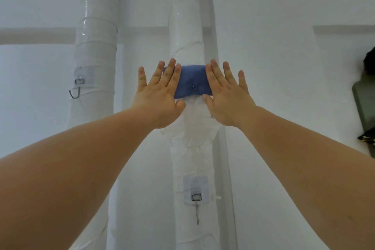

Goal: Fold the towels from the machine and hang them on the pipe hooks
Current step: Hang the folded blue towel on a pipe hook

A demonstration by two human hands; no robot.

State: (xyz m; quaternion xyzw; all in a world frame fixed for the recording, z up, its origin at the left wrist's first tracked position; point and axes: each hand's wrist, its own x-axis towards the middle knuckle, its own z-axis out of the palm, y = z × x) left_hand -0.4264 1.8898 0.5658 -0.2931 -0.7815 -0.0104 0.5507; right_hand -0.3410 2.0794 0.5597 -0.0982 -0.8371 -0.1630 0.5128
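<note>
- Two white, tape-wrapped pipes rise before you: the centre pipe (188, 26) and the left pipe (95, 50).
- Your left hand (160, 95) lies flat, fingers straight and spread, pressing the towel's left end and gripping nothing.
- Your right hand (227, 95) lies equally flat, fingers straight, on the towel's right end.
- The folded blue towel (191, 79) sits against the centre pipe between your hands, a metal hook tip (194, 89) showing at its lower middle.
- A lower hook (196, 209) hangs on the same pipe, well below the towel.
- A side hook (76, 89) hangs on the left pipe.

Bright, even light, soft shadows, wide-angle bowing
</note>
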